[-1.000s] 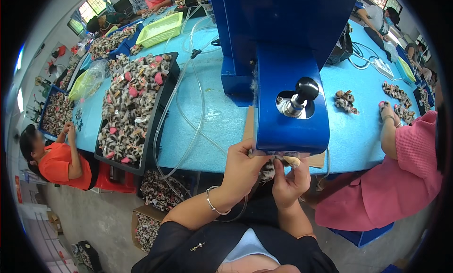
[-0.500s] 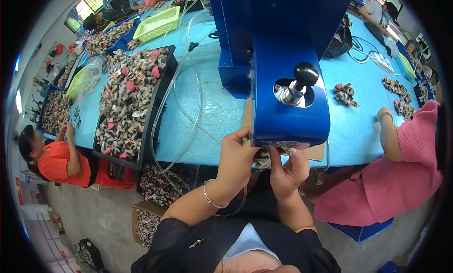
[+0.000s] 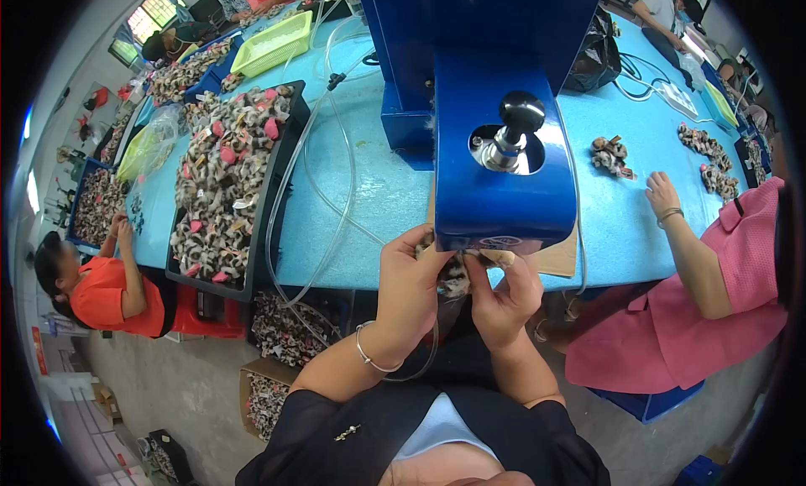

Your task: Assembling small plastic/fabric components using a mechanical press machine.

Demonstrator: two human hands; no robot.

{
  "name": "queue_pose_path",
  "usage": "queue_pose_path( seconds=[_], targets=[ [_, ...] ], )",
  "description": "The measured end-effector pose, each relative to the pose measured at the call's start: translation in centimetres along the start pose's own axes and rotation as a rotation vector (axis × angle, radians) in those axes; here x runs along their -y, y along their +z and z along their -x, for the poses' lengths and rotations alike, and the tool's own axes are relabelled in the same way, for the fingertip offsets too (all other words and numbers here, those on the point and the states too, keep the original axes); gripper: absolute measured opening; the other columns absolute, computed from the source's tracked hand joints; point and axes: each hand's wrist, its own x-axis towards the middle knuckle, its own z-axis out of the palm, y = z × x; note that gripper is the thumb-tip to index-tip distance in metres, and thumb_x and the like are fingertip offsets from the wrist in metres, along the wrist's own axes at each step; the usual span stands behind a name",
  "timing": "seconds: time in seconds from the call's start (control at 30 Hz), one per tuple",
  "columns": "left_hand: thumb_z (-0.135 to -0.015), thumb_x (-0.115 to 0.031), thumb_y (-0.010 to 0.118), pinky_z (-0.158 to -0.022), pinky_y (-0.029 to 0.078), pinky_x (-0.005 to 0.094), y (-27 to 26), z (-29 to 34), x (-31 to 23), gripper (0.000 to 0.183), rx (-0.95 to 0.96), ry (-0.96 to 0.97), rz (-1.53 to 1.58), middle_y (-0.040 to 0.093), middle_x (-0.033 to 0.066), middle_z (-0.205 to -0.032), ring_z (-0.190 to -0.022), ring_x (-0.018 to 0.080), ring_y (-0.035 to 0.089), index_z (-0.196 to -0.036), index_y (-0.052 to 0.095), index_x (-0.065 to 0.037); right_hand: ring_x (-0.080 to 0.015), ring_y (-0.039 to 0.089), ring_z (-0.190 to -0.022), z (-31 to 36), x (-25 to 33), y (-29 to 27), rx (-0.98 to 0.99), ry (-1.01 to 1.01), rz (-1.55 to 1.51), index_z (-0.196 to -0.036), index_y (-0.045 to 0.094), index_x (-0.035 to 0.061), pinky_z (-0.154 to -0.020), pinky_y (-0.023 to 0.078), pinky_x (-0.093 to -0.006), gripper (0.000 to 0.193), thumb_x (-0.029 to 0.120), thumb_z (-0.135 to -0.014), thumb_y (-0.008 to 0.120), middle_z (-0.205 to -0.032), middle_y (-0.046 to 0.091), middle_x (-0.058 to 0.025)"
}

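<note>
Presently, furry piece: spotted in black, brown and cream, it sits between the two hands, just below the front edge of the blue machine head.
Left hand: closed around the left side of the piece, a tuft of fur showing at its fingertips; a silvery bangle circles the wrist.
Right hand: thumb and fingers pinched together at the right side of the piece, with a pale bit at the fingertips (too small to make out).
Machine: a black ball knob on a metal stem rises from an opening in its top; brown cardboard lies beneath it on the light blue surface.
Black tray: well to the left of the hands, heaped with similar furry pieces and pink bits.
Clear tubes: looping between tray and machine.
Right of the machine: a small furry cluster lies on the surface, near the hand of a co-worker in pink.
Far left: a co-worker in an orange top sits with hands near each other at the table edge.
</note>
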Motion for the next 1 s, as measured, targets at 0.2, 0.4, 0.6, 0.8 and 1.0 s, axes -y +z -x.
queue_pose_path(
  seconds=[0.2, 0.4, 0.6, 0.8, 1.0],
  targets=[
    [-0.095, -0.013, 0.07, -0.059, 0.055, 0.0267, 0.0, 0.6, 1.0, 0.02, 0.036, -0.053, -0.004, 0.07, 0.0078, -0.086, -0.07, 0.012, 0.067, -0.104, 0.067, 0.005, -0.0194, 0.066, -0.08, 0.6, 0.1, -1.8, 0.052, 0.179, -0.054, -0.103, 0.066, -0.0026, -0.071, 0.052, -0.0299, 0.025, -0.009, -0.08, 0.073, -0.096, 0.068, -0.0127],
    [-0.091, -0.006, 0.07, -0.1, 0.047, 0.0341, -2.5, 2.6, 0.5, 0.045, 0.235, -0.166, -0.34, 0.06, 0.0087, -0.124, -0.12, 0.0184, 0.056, -0.133, 0.054, 0.001, -0.0103, 0.061, -0.076, -0.7, -2.9, -8.1, -0.065, 0.736, -0.321, -0.107, 0.064, -0.001, -0.06, 0.051, -0.025, 0.014, 0.001, -0.093, 0.061, -0.093, 0.066, -0.0056],
    [-0.091, -0.007, 0.069, -0.09, 0.046, 0.0258, -11.6, 4.1, -9.2, 0.035, -0.133, 0.193, -0.688, 0.064, 0.004, -0.117, -0.106, 0.0119, 0.058, -0.124, 0.063, -0.001, -0.014, 0.063, -0.083, -5.2, -10.6, -19.4, 0.085, 0.626, 0.332, -0.112, 0.06, -0.0011, -0.074, 0.052, -0.0276, 0.018, 0.0, -0.094, 0.058, -0.095, 0.065, -0.0054],
    [-0.088, -0.01, 0.072, -0.074, 0.051, 0.0258, -23.6, 3.0, -21.5, 0.03, -0.71, 0.687, -1.124, 0.067, 0.0046, -0.099, -0.079, 0.0099, 0.059, -0.116, 0.067, 0.001, -0.0328, 0.062, -0.11, -6.3, -15.9, -23.3, 0.069, 0.509, 0.832, -0.139, 0.049, 0.0001, -0.097, 0.048, -0.0388, 0.045, 0.006, -0.096, 0.06, -0.127, 0.06, -0.023],
    [-0.081, -0.013, 0.074, -0.076, 0.054, 0.0327, -28.9, 0.1, -22.3, 0.021, -0.558, 0.392, -1.661, 0.073, 0.0103, -0.097, -0.083, 0.0197, 0.068, -0.1, 0.076, -0.005, -0.0293, 0.063, -0.11, -4.6, -10.2, -16.8, -0.085, 0.015, 0.876, -0.133, 0.055, -0.0039, -0.09, 0.052, -0.0348, 0.035, 0.001, -0.098, 0.058, -0.128, 0.061, -0.0193]
  ],
)
